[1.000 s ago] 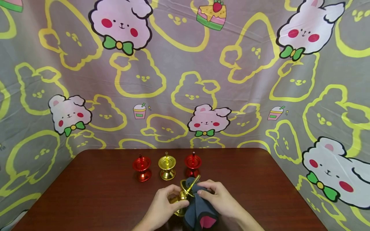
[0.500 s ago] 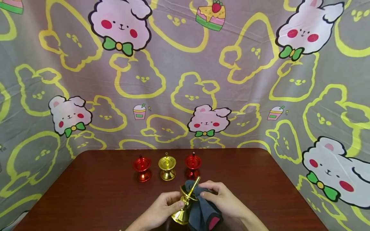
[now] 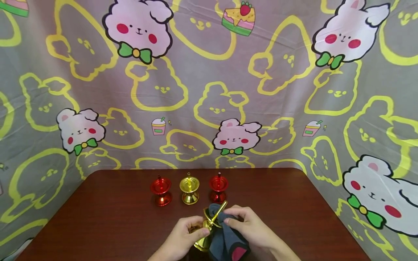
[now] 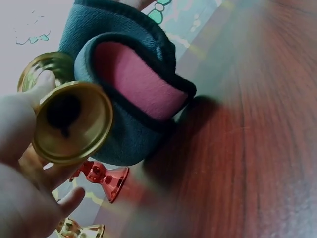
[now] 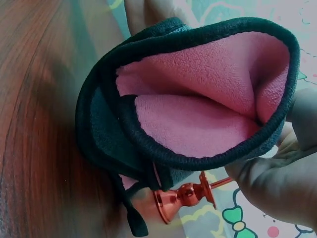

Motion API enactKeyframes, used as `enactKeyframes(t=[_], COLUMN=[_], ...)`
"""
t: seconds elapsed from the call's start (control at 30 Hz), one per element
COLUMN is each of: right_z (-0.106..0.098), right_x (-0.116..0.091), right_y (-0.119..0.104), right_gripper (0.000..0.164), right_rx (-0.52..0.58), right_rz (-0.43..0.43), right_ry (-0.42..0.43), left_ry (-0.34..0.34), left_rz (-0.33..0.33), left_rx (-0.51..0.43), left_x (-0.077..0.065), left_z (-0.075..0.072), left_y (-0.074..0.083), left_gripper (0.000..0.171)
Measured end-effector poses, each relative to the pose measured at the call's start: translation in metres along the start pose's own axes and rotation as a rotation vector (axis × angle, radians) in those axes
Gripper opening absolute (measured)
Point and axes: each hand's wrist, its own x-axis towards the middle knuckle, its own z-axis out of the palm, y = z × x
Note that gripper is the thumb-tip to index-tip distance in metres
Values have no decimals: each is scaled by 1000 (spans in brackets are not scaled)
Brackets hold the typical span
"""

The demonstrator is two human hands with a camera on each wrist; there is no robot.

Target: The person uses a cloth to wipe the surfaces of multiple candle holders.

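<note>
In the head view my left hand (image 3: 184, 235) grips a shiny gold candle holder (image 3: 202, 243) by its stem. The holder leans, its thin spike pointing up and right. In the left wrist view its hollow round base (image 4: 94, 131) faces the camera, held between thumb and fingers. My right hand (image 3: 249, 224) pinches a bunched cloth (image 3: 223, 241), dark blue-grey outside and pink inside, against the holder's dish. The right wrist view shows the cloth's pink folds (image 5: 198, 124) and dark edging; they hide the gold holder there.
Across the back of the brown table (image 3: 107, 217) stand a red candle holder (image 3: 162, 197), a gold one (image 3: 190, 197) and another red one (image 3: 218, 195), all upright. A patterned curtain (image 3: 196, 119) hangs behind and along both sides.
My left thumb has shifted slightly left and down, leaving more of the gold candle holder's base showing. The holder and cloth have moved only slightly. The standing candle holders stay put.
</note>
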Motion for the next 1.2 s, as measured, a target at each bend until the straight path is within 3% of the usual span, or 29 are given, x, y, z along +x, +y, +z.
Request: enactKeyframes(t=[0.17, 0.33, 0.6, 0.8, 1.0, 1.2], right_z=[4, 7, 10, 8, 2, 1], right_x=[0, 1, 4, 3, 2, 1], right_y=[3, 2, 2, 3, 2, 0], right_gripper=[22, 21, 22, 24, 28, 29], right_rx=[29, 6, 9, 53, 87, 144], right_rz=[41, 71, 119, 146, 133, 108], right_ry=[38, 77, 118, 110, 80, 4], left_ry=[95, 202, 338, 280, 129, 21], left_rz=[-126, -196, -142, -119, -131, -112], left_rx=[20, 102, 290, 280, 74, -108], left_x=[0, 2, 5, 6, 1, -1], left_z=[6, 10, 16, 11, 2, -7], left_y=[5, 10, 6, 7, 10, 3], left_gripper=[23, 26, 32, 30, 23, 23])
